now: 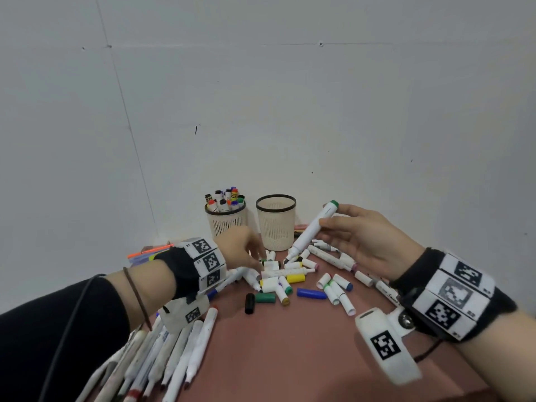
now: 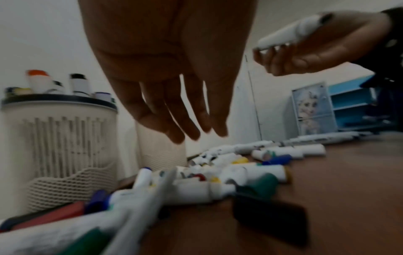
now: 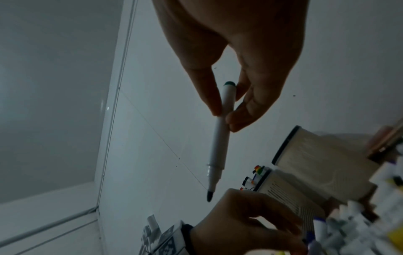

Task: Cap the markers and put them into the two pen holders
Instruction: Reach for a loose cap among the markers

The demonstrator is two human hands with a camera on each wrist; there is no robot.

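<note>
At the far left of the table (image 1: pixel 290 358) lies a bundle of uncapped markers (image 1: pixel 174 343), side by side with their tips toward the person. Just beyond it the left hand (image 1: pixel 237 250) reaches down to the heap of loose caps (image 1: pixel 278 277); its fingers (image 2: pixel 174 124) are straight and relaxed and hold nothing, hanging just above the heap as the left wrist view shows. Behind the hand stands the full pen holder (image 1: pixel 226 219), packed with capped markers, and beside it on the right the empty pen holder (image 1: pixel 276 221). Further right, the right hand (image 1: pixel 365 236) pinches a white marker with a green end (image 1: pixel 313 230) between thumb and fingers on the upper half of the barrel, lifted above the table and tilted, its bare tip pointing down to the caps. Two green caps (image 1: pixel 265 298) lie near the front of the heap, and one of them probably belongs to this marker. The marker looks light, stiff and smooth, so I think a pinch near the middle of the barrel is enough, but the plastic may slip when the cap is pushed on. It seems better to hold it nearer to the tip for that push, and to keep fingers away from the wet tip itself. The caps are small and round and will likely roll away if they are nudged.
</note>
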